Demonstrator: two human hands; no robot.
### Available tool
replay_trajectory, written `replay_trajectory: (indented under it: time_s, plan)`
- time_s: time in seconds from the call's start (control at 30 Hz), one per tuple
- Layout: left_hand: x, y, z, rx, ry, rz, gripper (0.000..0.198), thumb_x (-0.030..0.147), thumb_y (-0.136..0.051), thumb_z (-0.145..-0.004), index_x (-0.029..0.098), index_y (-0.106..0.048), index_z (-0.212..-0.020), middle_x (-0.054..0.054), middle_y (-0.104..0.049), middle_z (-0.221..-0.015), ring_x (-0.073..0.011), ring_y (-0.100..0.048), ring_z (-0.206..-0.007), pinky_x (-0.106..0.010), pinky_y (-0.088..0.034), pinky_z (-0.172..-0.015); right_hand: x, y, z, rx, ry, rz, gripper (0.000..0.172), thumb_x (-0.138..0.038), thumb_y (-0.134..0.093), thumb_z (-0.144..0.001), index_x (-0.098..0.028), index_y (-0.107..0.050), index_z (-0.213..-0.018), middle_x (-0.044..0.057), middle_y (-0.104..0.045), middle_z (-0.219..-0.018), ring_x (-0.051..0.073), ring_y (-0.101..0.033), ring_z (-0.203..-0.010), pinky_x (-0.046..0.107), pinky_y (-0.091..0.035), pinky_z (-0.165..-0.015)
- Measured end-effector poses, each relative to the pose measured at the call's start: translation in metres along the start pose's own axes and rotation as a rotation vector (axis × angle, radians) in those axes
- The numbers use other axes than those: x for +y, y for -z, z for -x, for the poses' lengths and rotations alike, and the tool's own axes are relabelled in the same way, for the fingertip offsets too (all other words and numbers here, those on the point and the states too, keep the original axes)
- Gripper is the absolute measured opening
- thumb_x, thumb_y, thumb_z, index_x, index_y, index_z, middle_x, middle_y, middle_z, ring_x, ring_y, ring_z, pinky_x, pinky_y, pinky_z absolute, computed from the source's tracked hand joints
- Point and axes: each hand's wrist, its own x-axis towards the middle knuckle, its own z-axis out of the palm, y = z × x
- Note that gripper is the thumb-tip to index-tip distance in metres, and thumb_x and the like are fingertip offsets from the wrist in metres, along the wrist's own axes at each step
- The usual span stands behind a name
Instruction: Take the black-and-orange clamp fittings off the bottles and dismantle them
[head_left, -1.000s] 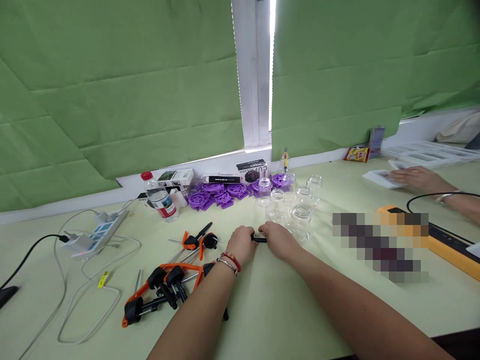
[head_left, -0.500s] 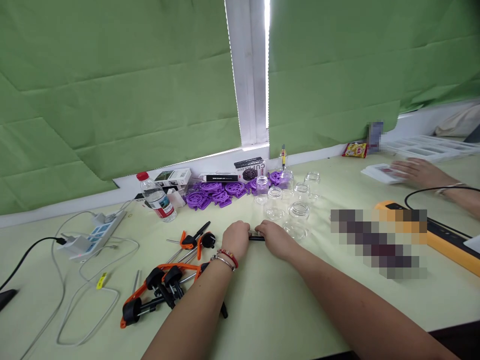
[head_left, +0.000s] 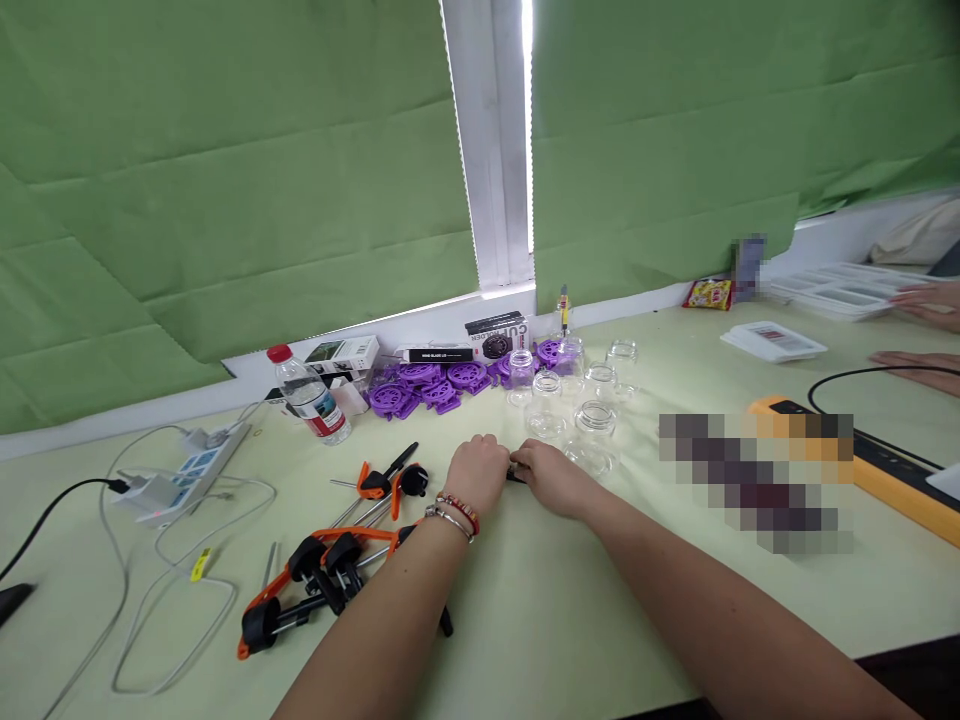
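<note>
My left hand (head_left: 477, 472) and my right hand (head_left: 550, 473) meet knuckle to knuckle on the pale green table (head_left: 570, 600). Both are closed on a small black object (head_left: 515, 471), of which only a sliver shows between them. What the object is cannot be made out. Bracelets circle my left wrist. Several clear glass jars (head_left: 595, 420) stand just behind my right hand.
Orange and black clamps (head_left: 330, 565) lie left of my left arm. Purple plastic wheels (head_left: 427, 385), small boxes and a water bottle (head_left: 308, 396) line the back. A power strip (head_left: 196, 465) with cables lies far left. An orange device (head_left: 885, 470) and another person's hands (head_left: 919, 335) are right.
My two hands have closed in on each other, hiding more of the black object. The other person's hand has left the white tray and drawn back to the right edge.
</note>
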Motion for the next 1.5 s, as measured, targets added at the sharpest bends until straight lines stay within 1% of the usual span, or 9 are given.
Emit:
replay_trajectory:
  time_s: [0.1,0.27,0.5,0.67,0.8,0.97,1.17,1.3,1.5]
  plan:
    - [0.000,0.000,-0.001,-0.001,-0.051,-0.013,0.025,0.008,-0.041,-0.086,0.013,-0.065,-0.089,-0.011,-0.061,-0.090,-0.0222,-0.056,-0.090,-0.033,-0.046,-0.074,0.003,0.000,0.000,-0.004,0.020,-0.027,0.011,-0.010,-0.049,-0.076,-0.017,-0.057,-0.074,0.004,-0.058,-0.085,0.015,-0.053,-0.074,0.023,-0.032,-0.062]
    - [0.000,0.001,0.000,-0.014,-0.070,-0.016,0.025,0.010,-0.040,-0.087,0.013,-0.064,-0.090,-0.010,-0.061,-0.089,-0.0216,-0.055,-0.090,-0.032,-0.046,-0.075,0.008,-0.004,-0.002,0.008,0.047,-0.037,0.012,-0.008,-0.050,-0.074,-0.016,-0.059,-0.075,0.004,-0.059,-0.084,0.015,-0.054,-0.076,0.023,-0.034,-0.065]
    - [-0.007,0.002,0.001,-0.013,0.065,0.010,0.027,0.007,-0.037,-0.086,0.015,-0.063,-0.091,-0.011,-0.058,-0.091,-0.0208,-0.056,-0.090,-0.030,-0.046,-0.072,0.005,0.003,0.000,-0.022,0.042,-0.078,0.019,-0.010,-0.051,-0.075,-0.017,-0.064,-0.087,0.004,-0.059,-0.088,0.016,-0.054,-0.078,0.024,-0.035,-0.066]
    - [-0.005,0.001,-0.001,-0.015,0.126,0.062,0.026,0.012,-0.039,-0.088,0.017,-0.064,-0.089,-0.009,-0.058,-0.093,-0.0195,-0.056,-0.089,-0.029,-0.045,-0.070,0.001,0.007,0.002,-0.020,-0.016,-0.100,0.021,-0.009,-0.053,-0.075,-0.017,-0.062,-0.093,0.005,-0.061,-0.091,0.016,-0.053,-0.078,0.024,-0.034,-0.065]
    - [-0.003,-0.004,-0.007,-0.019,0.121,0.126,0.026,0.018,-0.039,-0.088,0.019,-0.065,-0.087,-0.008,-0.058,-0.091,-0.0199,-0.057,-0.086,-0.028,-0.043,-0.068,0.000,0.001,0.000,0.028,-0.020,-0.052,0.014,-0.012,-0.046,-0.082,-0.016,-0.059,-0.084,0.006,-0.060,-0.088,0.015,-0.052,-0.078,0.023,-0.032,-0.064]
    - [-0.004,-0.010,-0.014,-0.043,0.112,0.207,0.025,0.021,-0.041,-0.087,0.022,-0.065,-0.085,-0.005,-0.060,-0.087,-0.0177,-0.058,-0.082,-0.026,-0.041,-0.067,0.000,-0.009,-0.009,0.099,-0.140,0.102,0.022,-0.020,-0.040,-0.088,-0.014,-0.059,-0.078,0.007,-0.056,-0.083,0.015,-0.049,-0.073,0.024,-0.028,-0.060]
    - [-0.005,-0.011,-0.006,-0.053,0.142,0.245,0.019,0.017,-0.044,-0.084,0.017,-0.060,-0.093,-0.008,-0.060,-0.093,-0.0197,-0.059,-0.089,-0.027,-0.042,-0.071,0.002,-0.011,-0.013,0.086,-0.165,0.180,0.022,-0.019,-0.044,-0.084,-0.014,-0.059,-0.069,0.007,-0.054,-0.081,0.014,-0.046,-0.066,0.025,-0.022,-0.055]
    - [-0.003,-0.014,0.000,-0.076,0.138,0.281,0.013,0.019,-0.051,-0.080,0.018,-0.059,-0.091,-0.007,-0.061,-0.095,-0.0203,-0.060,-0.088,-0.027,-0.044,-0.072,0.003,-0.010,-0.012,0.066,-0.154,0.196,0.018,-0.016,-0.048,-0.081,-0.015,-0.058,-0.065,0.006,-0.054,-0.076,0.014,-0.047,-0.065,0.026,-0.021,-0.054]
    - [0.000,-0.017,0.000,-0.078,0.186,0.302,0.014,0.015,-0.049,-0.081,0.017,-0.061,-0.087,-0.008,-0.060,-0.095,-0.0211,-0.060,-0.089,-0.028,-0.045,-0.074,0.000,-0.007,-0.012,0.064,-0.167,0.211,0.020,-0.016,-0.046,-0.082,-0.015,-0.060,-0.068,0.008,-0.056,-0.082,0.015,-0.049,-0.069,0.025,-0.023,-0.054]
